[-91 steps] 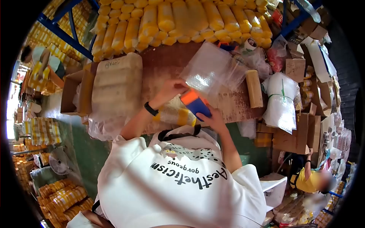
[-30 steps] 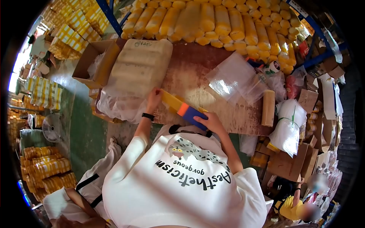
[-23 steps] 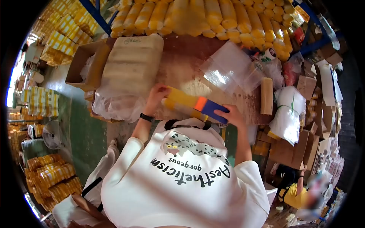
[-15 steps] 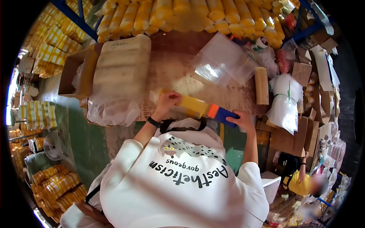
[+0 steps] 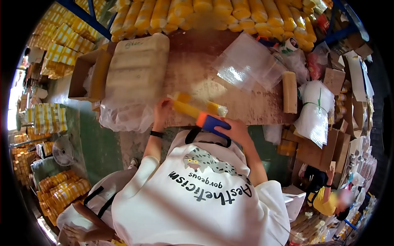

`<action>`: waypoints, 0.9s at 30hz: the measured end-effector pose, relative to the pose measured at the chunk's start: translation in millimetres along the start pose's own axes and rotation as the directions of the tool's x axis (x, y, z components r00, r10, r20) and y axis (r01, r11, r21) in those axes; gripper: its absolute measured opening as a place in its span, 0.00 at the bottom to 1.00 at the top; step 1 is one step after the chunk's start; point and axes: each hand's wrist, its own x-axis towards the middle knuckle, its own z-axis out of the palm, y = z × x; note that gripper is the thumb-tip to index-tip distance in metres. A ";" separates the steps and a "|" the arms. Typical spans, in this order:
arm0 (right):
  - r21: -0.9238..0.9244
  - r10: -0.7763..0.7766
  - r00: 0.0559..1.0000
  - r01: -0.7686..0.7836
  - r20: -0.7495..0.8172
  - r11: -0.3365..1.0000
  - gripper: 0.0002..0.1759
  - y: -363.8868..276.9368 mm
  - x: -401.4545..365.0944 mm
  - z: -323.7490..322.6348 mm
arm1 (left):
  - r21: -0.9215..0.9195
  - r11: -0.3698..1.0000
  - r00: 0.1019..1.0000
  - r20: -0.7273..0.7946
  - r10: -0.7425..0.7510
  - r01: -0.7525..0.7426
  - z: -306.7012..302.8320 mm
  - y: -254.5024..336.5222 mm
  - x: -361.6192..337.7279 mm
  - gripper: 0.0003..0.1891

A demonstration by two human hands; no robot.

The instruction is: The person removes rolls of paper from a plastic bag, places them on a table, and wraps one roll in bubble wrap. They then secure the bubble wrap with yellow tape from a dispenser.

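Observation:
My right hand is wrapped round a blue and orange tape dispenser just above the table's near edge. A yellow strip of tape runs from the orange end up towards my left hand. The fingers of that hand are closed at the strip's far end, somewhat blurred. Behind the strip, a small clear-wrapped package with yellow bands lies on the brown table, partly covered by the strip.
A wrapped beige bundle and an open cardboard box stand at left. Clear plastic sheets, a brown roll and a tied white bundle lie at right. Yellow packages line the back. Another person is at lower right.
My right hand with the tape dispenser has moved left, towards my left hand. The left hand has shifted slightly left, and the banded package now shows behind the strip. The view has shifted slightly.

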 end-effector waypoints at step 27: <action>0.408 0.061 0.966 0.048 -0.250 0.912 0.15 41.0 -18.8 -6.1 | 0.306 0.624 0.690 0.207 0.694 -0.719 77.6 260.9 -33.2 0.05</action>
